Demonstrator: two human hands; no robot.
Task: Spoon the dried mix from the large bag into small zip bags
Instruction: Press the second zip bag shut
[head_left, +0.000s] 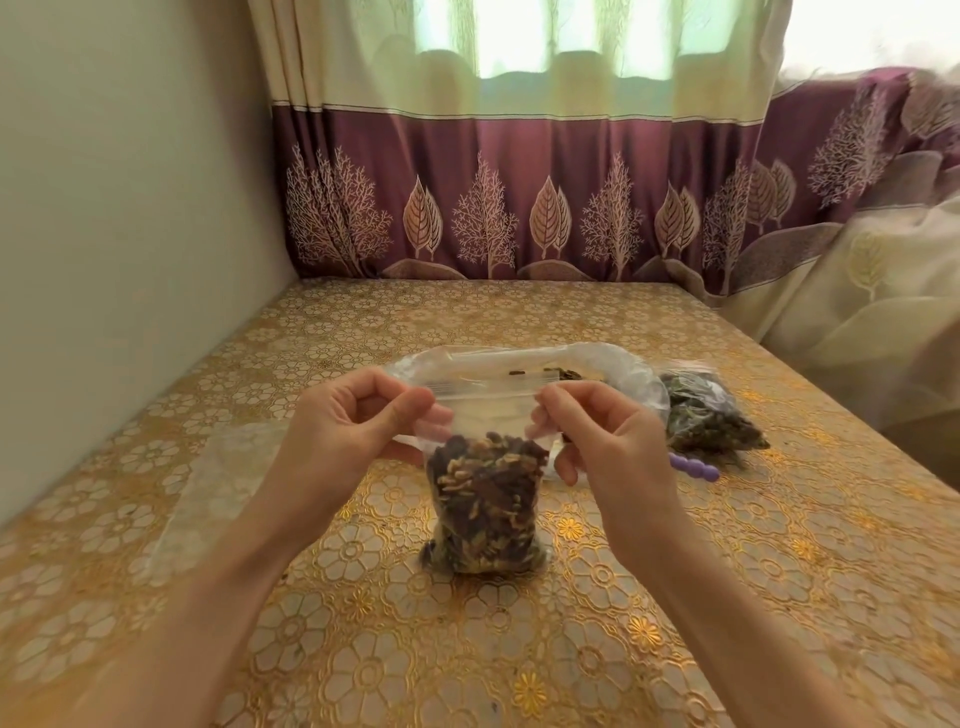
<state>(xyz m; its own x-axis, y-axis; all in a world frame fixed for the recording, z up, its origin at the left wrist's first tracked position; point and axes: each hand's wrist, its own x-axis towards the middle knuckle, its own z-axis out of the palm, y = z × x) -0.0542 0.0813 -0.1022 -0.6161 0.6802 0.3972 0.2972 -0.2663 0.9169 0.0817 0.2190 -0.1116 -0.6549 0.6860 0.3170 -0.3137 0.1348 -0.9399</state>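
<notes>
Fingers (415, 410) of the left hand (343, 426) and of the right hand (602, 431) were curled, each pinching one end of the zip strip of a small bag (485, 499) that stood upright on the worktop (727, 571), filled more than halfway with dried mix. Just behind it lay the large bag (519, 364), nearly flat and open-mouthed; to its right lay a filled bag (706, 415), with a purple handle (698, 467) partly hidden by the right hand. Empty clear bags (208, 488) lay left of the left forearm.
</notes>
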